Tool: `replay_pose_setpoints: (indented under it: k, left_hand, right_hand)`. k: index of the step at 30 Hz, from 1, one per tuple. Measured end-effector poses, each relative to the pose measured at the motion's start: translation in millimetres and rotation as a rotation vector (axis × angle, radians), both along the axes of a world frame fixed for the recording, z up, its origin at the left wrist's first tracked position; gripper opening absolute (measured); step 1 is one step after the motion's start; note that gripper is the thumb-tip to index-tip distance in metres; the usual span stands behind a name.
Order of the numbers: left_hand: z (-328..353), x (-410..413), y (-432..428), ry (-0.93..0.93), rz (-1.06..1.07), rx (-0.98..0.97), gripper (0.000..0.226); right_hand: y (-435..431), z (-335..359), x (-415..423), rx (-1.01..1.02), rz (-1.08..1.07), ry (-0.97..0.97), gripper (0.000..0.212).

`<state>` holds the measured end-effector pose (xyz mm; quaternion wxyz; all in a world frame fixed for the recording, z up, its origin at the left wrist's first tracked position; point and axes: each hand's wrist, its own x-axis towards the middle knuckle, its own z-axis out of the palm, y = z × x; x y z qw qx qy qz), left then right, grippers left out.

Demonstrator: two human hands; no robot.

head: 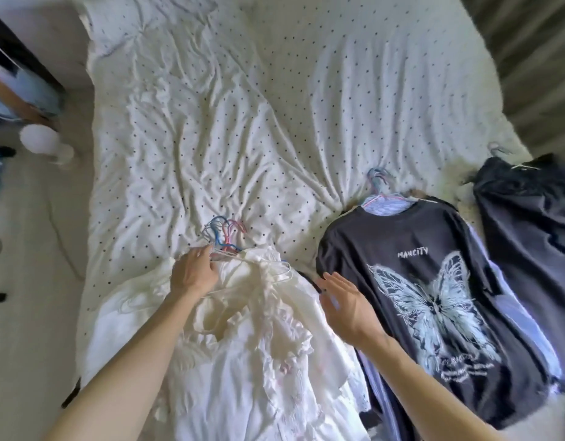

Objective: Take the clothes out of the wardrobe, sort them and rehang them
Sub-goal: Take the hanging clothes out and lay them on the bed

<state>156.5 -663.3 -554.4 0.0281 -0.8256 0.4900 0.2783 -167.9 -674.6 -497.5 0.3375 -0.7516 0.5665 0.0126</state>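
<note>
My left hand (193,273) rests on the hangers (225,237) topping the white pile (259,345), grip unclear; my right hand (344,305), released, hovers beside it. Best gather all hangers together before lifting.

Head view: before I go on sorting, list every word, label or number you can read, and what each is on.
"MANCITY": white letters on the chest of the dark T-shirt, above the butterfly print.
Lines of small script below the butterfly: too blurred to read.
No readable text on the white clothes, the hangers or the dotted bedsheet.
</note>
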Motion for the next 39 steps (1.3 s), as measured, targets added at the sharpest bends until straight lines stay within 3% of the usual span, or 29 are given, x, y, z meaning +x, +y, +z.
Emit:
replay_pose_setpoints:
  k: [8, 12, 16, 22, 29, 34, 39]
  left_hand:
    - [141, -199, 12, 0.113, -0.363, -0.069, 0.047]
    - [203, -352, 25, 0.163, -0.648, -0.193, 0.045]
    - [262, -524, 39, 0.172, -0.996, -0.308, 0.046]
    - [326, -743, 83, 0.212, -1.349, -0.545, 0.048]
    - [370, -936, 163, 0.283, -1.75, -0.652, 0.049]
    - [373, -1047, 225, 0.361, -2.037, -0.689, 0.046]
    - [378, -1142, 292, 0.432, -2.307, -0.688, 0.042]
  right_hand:
    - [55, 129, -176, -0.223, -0.224, -0.074, 0.033]
    - [115, 182, -300, -0.357, -0.352, -0.032, 0.033]
    - [191, 221, -440, -0.493, -0.566, 0.086, 0.032]
    - [314, 280, -592, -0.545, -0.87, 0.316, 0.037]
    - [448, 302, -694, -0.624, -1.318, 0.392, 0.034]
    - [527, 296, -726, -0.55, -1.581, 0.482, 0.055]
    - [600, 293, -734, -0.419, -1.88, 0.603, 0.052]
